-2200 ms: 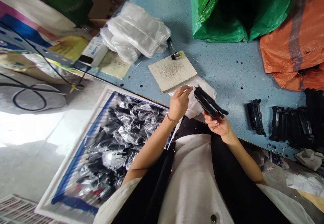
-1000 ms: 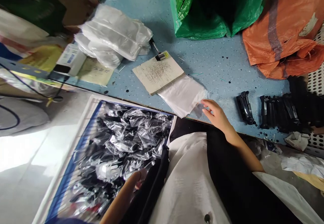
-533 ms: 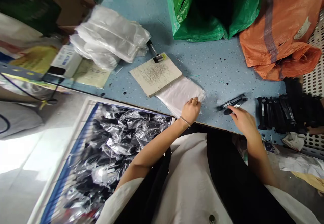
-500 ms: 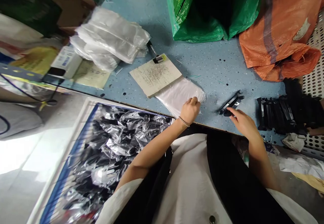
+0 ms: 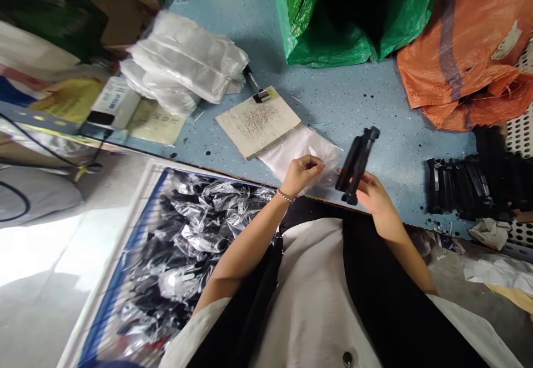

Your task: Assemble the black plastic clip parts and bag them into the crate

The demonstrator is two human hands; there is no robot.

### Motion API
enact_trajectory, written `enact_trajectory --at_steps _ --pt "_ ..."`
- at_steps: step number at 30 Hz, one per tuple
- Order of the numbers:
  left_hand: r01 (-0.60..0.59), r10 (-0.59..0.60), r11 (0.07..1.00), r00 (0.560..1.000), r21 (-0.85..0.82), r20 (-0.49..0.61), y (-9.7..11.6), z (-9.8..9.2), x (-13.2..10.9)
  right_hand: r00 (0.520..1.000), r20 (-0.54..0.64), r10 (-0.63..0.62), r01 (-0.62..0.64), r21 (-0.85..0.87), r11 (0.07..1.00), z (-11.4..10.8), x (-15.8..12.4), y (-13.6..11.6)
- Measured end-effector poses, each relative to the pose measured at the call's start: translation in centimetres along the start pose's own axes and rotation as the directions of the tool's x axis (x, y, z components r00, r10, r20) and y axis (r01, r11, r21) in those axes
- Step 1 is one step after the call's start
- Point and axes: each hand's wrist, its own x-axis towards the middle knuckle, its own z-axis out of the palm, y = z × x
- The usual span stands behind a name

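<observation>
My right hand (image 5: 375,193) grips a pair of long black plastic parts (image 5: 358,160) with knobbed ends, held upright at a tilt above the front of the table. With thumb and fingers pinched together, my left hand (image 5: 300,175) has hold of the open end of a thin clear plastic bag (image 5: 318,151). That bag belongs to a flat stack of bags (image 5: 283,149), which is partly covered by a worn pale board (image 5: 258,125). The black parts are just right of the bag, apart from my left hand.
Several more black parts (image 5: 458,187) lie in a row at the right. Behind stand a green sack (image 5: 308,46) and an orange sack (image 5: 433,79). A bundle of clear bags (image 5: 187,60) lies at the left. Below the table edge, a crate (image 5: 110,279) holds bagged black items.
My right hand has lifted the black parts off the table and brought them left, turning them more upright. My left hand has shifted slightly left and pinches the bag's edge.
</observation>
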Motion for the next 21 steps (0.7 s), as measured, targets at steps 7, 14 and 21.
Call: enact_trajectory --at_steps 7,14,21 --pt "-0.348 0.358 0.922 0.933 0.171 -0.029 -0.3 -1.0 -1.2 0.981 -0.193 -0.023 0.036 0.065 0.997 2.1 2.7 0.0" --pt "-0.411 0.422 0.804 0.904 0.429 0.076 -0.6 -0.9 -1.5 0.965 0.111 0.238 -0.250 0.116 0.961 -1.9 -4.7 -1.1" --pt "-0.578 0.545 0.713 0.813 0.397 0.207 0.8 -0.4 -3.8 0.913 0.335 0.232 -0.268 0.066 0.961 0.8 -3.2 1.4"
